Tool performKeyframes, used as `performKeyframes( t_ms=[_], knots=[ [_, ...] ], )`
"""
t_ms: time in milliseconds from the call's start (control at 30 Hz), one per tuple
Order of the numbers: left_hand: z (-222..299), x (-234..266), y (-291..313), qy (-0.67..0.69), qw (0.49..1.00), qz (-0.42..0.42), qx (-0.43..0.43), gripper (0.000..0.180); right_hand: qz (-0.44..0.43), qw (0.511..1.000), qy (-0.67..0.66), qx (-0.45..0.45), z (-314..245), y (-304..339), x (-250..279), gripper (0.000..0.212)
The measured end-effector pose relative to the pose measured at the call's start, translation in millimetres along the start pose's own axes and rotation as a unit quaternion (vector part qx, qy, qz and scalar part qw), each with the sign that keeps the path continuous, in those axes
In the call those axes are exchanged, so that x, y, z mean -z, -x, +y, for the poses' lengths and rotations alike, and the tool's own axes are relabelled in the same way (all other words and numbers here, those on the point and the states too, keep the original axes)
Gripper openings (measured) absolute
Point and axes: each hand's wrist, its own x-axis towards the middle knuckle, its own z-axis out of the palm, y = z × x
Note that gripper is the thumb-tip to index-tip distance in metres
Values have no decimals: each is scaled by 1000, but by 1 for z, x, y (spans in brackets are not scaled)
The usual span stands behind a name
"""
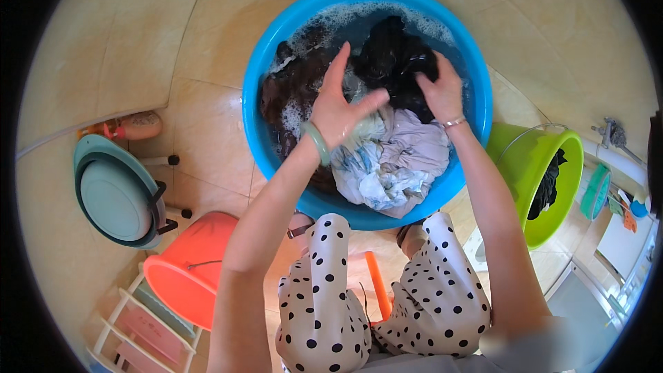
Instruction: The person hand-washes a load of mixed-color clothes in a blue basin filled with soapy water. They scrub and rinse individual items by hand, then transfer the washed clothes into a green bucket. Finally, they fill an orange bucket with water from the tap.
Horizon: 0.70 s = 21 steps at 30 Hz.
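Note:
A large blue basin (254,139) of sudsy water holds wet laundry. My left hand (340,105), with a pale green bangle at the wrist, is over the middle of it, thumb and fingers spread and nothing in its grasp. On the right side my right hand (442,88) has its fingers curled round the edge of a black garment (387,52), which lies bunched in the water. Below the hands rests a pile of pale lilac and white-blue cloth (407,155). Dark brown fabric (297,86) soaks along the basin's left side.
Right of the basin, a lime green bucket (511,148) holds dark cloth. An orange-red bucket (197,255) lies tilted at the lower left, near a white rack (128,331). Teal basins (114,200) lean by the left wall. My knees in dotted trousers (324,283) flank an orange bar (378,283).

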Motion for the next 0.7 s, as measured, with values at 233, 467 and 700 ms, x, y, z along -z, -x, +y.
performKeyframes(
  t_ms=[233,467,700],
  knots=[
    [-7,-30,58,-438,890,-109,-68,83,-1,976,209,-59,19,38,61,45],
    [-4,-26,75,-233,937,-91,-244,38,-262,849,409,-209,14,56,66,35],
    [38,-39,83,-123,926,-155,-322,32,-180,845,503,-6,-23,76,78,34]
  ],
)
